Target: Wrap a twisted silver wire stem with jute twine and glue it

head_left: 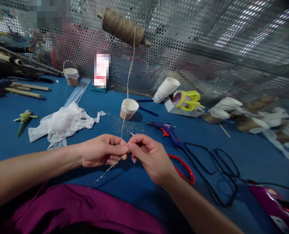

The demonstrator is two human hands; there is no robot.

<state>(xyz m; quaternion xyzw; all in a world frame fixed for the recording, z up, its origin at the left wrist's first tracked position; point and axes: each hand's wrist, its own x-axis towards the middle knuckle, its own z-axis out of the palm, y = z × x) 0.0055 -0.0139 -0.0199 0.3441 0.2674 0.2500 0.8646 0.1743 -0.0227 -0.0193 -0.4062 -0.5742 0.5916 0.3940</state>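
Observation:
My left hand [105,150] is closed, thumb against forefinger, on jute twine [130,73]. That twine comes down from a large spool [122,27] and passes in front of a small paper cup [129,110] trimmed with burlap and lace. Below my left fingers hangs a thin, twisted, shiny strand [109,169]. The fingertips of my right hand [146,154] meet my left ones in a pinch at the twine; the bit between them is mostly hidden. Just behind my right hand lie red-handled scissors [187,169], partly covered, and a blue glue gun [167,130].
White lace [64,125] lies in a heap at left, with a small handled cup basket [71,76] behind it. A perforated metal screen [183,42] rises at the back. Stacked paper cups [166,89], yellow scissors [188,99] and ribbon rolls [226,109] stand rightward; a black cord [207,185] loops near my right arm.

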